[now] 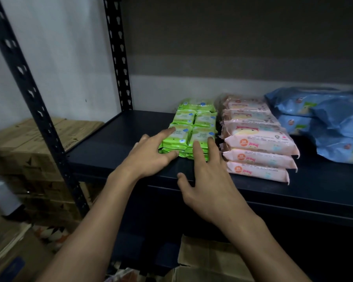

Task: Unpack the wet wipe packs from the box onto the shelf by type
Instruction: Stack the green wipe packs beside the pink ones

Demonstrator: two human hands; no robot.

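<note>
Open brown cardboard box [210,261] nearest at bottom, above it right hand [208,180] and left hand [151,155] with straight fingers pressing front of green plastic wet wipe packs [192,129] on dark metal shelf [118,143], pink packs [257,139] just beside, blue packs [324,119] rightmost.

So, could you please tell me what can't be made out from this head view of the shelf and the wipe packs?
- Box: cut off by the bottom edge; its contents don't show.
- Blue packs: cut off by the right edge, so no count.
- Green packs: front partly covered by the left hand and right hand; the print is too small and blurred to read.
- Pink packs: rear ones hidden behind the front stack.
</note>
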